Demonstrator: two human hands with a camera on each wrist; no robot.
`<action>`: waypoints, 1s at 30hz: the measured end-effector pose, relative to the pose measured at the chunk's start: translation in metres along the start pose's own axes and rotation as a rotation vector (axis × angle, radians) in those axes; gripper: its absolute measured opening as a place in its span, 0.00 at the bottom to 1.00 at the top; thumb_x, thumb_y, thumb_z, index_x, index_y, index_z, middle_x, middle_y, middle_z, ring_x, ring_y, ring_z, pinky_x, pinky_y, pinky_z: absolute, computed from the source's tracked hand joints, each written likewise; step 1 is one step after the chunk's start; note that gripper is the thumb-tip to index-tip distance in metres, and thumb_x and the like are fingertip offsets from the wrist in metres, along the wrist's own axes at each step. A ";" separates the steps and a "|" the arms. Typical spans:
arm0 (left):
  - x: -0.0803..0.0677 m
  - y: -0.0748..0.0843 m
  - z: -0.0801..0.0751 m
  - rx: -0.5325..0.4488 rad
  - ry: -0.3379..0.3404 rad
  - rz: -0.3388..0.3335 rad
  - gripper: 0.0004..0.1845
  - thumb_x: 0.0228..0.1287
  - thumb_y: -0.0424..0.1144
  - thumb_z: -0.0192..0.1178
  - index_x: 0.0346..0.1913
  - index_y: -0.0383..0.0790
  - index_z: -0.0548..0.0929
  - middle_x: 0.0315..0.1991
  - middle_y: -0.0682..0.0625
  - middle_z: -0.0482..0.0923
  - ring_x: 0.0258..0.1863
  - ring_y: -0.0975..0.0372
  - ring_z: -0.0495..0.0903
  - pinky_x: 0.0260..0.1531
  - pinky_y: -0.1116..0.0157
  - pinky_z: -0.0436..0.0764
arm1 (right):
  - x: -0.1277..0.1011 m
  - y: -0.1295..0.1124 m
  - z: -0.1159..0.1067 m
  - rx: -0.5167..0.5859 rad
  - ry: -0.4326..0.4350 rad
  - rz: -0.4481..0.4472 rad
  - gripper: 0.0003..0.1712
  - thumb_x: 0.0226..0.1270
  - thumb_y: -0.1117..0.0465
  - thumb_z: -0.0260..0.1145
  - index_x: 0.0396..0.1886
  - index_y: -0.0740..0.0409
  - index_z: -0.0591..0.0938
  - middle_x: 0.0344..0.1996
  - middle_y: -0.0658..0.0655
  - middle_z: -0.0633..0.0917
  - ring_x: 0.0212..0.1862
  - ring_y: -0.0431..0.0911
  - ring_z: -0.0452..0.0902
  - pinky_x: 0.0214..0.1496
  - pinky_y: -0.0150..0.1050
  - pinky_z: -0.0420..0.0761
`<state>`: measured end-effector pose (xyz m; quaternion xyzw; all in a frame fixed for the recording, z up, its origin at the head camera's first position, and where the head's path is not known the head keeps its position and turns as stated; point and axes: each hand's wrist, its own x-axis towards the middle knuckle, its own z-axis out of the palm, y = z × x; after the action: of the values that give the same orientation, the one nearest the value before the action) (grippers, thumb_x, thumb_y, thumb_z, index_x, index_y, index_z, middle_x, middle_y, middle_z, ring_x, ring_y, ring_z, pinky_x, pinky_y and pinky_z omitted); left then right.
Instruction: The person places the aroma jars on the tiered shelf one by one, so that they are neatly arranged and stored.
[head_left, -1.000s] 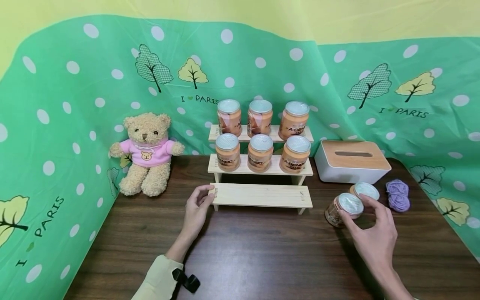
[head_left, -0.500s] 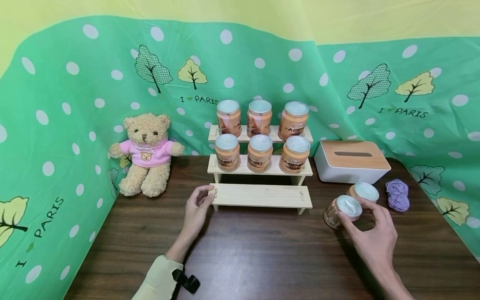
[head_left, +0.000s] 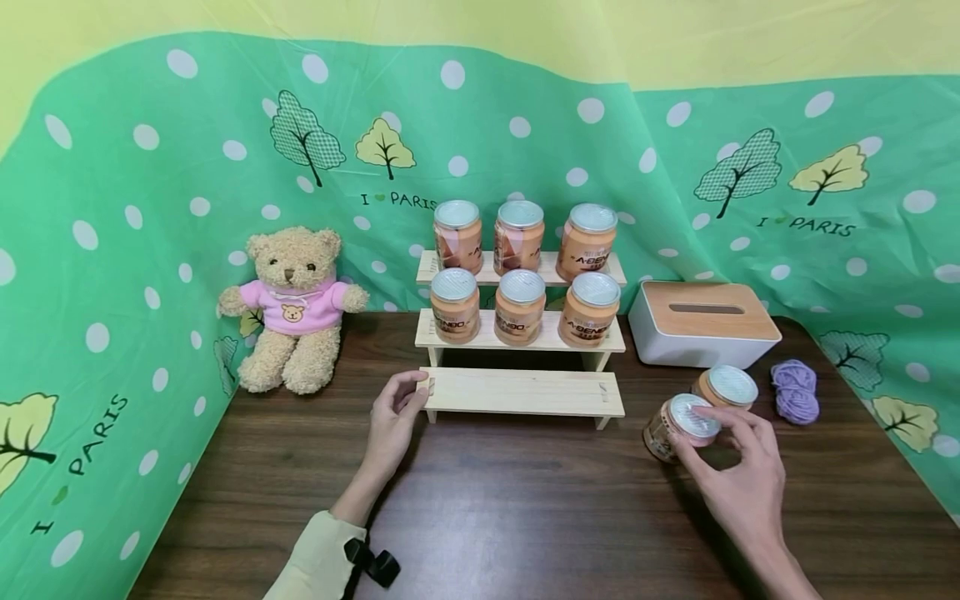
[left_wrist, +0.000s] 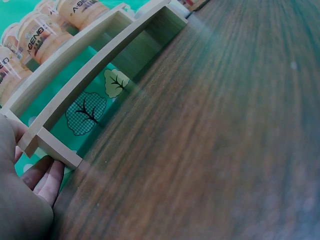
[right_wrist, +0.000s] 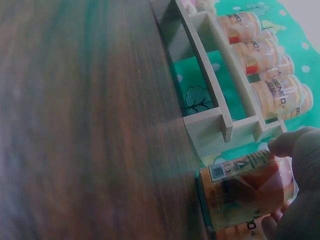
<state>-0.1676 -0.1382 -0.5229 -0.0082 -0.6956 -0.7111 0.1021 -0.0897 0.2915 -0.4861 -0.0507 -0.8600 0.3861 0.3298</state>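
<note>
My left hand [head_left: 392, 421] holds the left end of the lowest tier of a stepped wooden shelf [head_left: 517, 392]. In the left wrist view its fingers [left_wrist: 50, 182] reach around the tier's end leg. Over on the right, my right hand [head_left: 742, 483] grips a jar [head_left: 660, 435] with a silvery lid, thumb and fingers about its top. The right wrist view shows this jar [right_wrist: 245, 192] side-on, with a printed label and orange contents. Close behind it is a second jar [head_left: 733, 386], partly hidden. Several similar jars [head_left: 521, 308] stand in rows of three on the two upper tiers.
A white tissue box [head_left: 671, 343] with a wooden top stands behind the right-hand jars. Beside them lies a purple yarn skein [head_left: 797, 392]. A teddy bear [head_left: 296, 312] in a pink shirt sits at the left. Green printed cloth [head_left: 525, 150] hangs behind the dark wooden table [head_left: 510, 508].
The gripped jar has shifted slightly left and toward me, away from the jar behind it. My right fingers have moved further over its lid. My left hand keeps its place on the shelf.
</note>
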 end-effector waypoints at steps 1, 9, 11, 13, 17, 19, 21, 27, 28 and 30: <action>0.000 0.000 0.000 0.002 0.000 0.001 0.14 0.79 0.26 0.64 0.62 0.25 0.83 0.63 0.34 0.84 0.62 0.64 0.81 0.64 0.72 0.78 | 0.000 0.000 0.000 -0.006 -0.004 -0.002 0.31 0.47 0.73 0.89 0.54 0.65 0.90 0.54 0.30 0.74 0.51 0.26 0.69 0.51 0.18 0.68; 0.000 -0.001 0.000 0.000 0.001 -0.005 0.14 0.79 0.26 0.64 0.62 0.26 0.83 0.64 0.35 0.84 0.63 0.63 0.81 0.64 0.72 0.77 | -0.002 0.002 0.002 -0.042 -0.032 -0.019 0.38 0.44 0.75 0.90 0.59 0.65 0.88 0.55 0.48 0.81 0.48 0.24 0.70 0.49 0.16 0.69; 0.000 -0.001 0.000 0.001 0.001 -0.005 0.14 0.79 0.26 0.64 0.62 0.26 0.83 0.64 0.35 0.84 0.63 0.63 0.81 0.64 0.72 0.77 | -0.003 0.002 0.002 -0.045 -0.041 -0.026 0.38 0.44 0.75 0.90 0.60 0.66 0.87 0.56 0.54 0.82 0.48 0.24 0.70 0.49 0.16 0.69; 0.000 -0.001 0.000 0.002 0.001 -0.001 0.14 0.80 0.26 0.64 0.62 0.26 0.83 0.64 0.35 0.84 0.63 0.63 0.81 0.64 0.72 0.77 | -0.003 0.002 0.002 -0.056 -0.046 -0.034 0.39 0.44 0.75 0.90 0.61 0.65 0.86 0.56 0.58 0.83 0.48 0.23 0.69 0.49 0.15 0.69; -0.002 0.000 0.000 0.003 0.002 0.013 0.13 0.80 0.26 0.64 0.61 0.25 0.83 0.63 0.34 0.84 0.62 0.63 0.81 0.63 0.73 0.78 | -0.004 0.003 0.002 -0.068 -0.048 -0.034 0.40 0.44 0.74 0.91 0.61 0.65 0.85 0.53 0.61 0.83 0.47 0.23 0.68 0.49 0.15 0.68; -0.002 0.000 0.000 0.006 0.003 0.019 0.13 0.80 0.26 0.63 0.62 0.24 0.83 0.63 0.33 0.84 0.62 0.63 0.81 0.63 0.73 0.78 | -0.004 0.003 0.003 -0.069 -0.046 -0.031 0.40 0.43 0.73 0.91 0.60 0.65 0.85 0.51 0.60 0.82 0.47 0.22 0.68 0.49 0.15 0.67; -0.002 0.001 0.000 0.005 0.004 0.020 0.13 0.80 0.26 0.63 0.62 0.24 0.83 0.63 0.33 0.84 0.62 0.61 0.81 0.63 0.72 0.78 | -0.004 0.003 0.003 -0.063 -0.047 -0.029 0.39 0.43 0.73 0.91 0.58 0.66 0.84 0.51 0.59 0.82 0.48 0.23 0.68 0.50 0.15 0.67; -0.002 -0.001 -0.001 0.001 0.001 0.032 0.14 0.80 0.28 0.65 0.62 0.24 0.83 0.63 0.34 0.84 0.64 0.59 0.81 0.64 0.72 0.77 | -0.005 0.002 0.004 -0.045 -0.039 -0.022 0.38 0.41 0.73 0.91 0.56 0.66 0.85 0.49 0.53 0.82 0.47 0.24 0.69 0.50 0.17 0.68; -0.002 -0.002 -0.001 0.001 0.002 0.043 0.14 0.80 0.29 0.65 0.61 0.25 0.83 0.63 0.34 0.85 0.63 0.60 0.81 0.63 0.72 0.78 | -0.005 0.002 0.004 -0.041 -0.035 -0.021 0.38 0.40 0.74 0.91 0.56 0.66 0.85 0.49 0.50 0.82 0.47 0.24 0.70 0.50 0.18 0.68; -0.001 -0.005 -0.001 -0.001 0.004 0.069 0.13 0.79 0.29 0.66 0.60 0.26 0.84 0.61 0.37 0.86 0.61 0.62 0.82 0.62 0.73 0.78 | -0.005 0.002 0.004 -0.034 -0.027 -0.022 0.38 0.40 0.74 0.91 0.55 0.66 0.86 0.49 0.43 0.81 0.47 0.24 0.70 0.50 0.19 0.68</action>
<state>-0.1668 -0.1390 -0.5278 -0.0310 -0.6944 -0.7074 0.1281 -0.0886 0.2883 -0.4924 -0.0416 -0.8713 0.3687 0.3214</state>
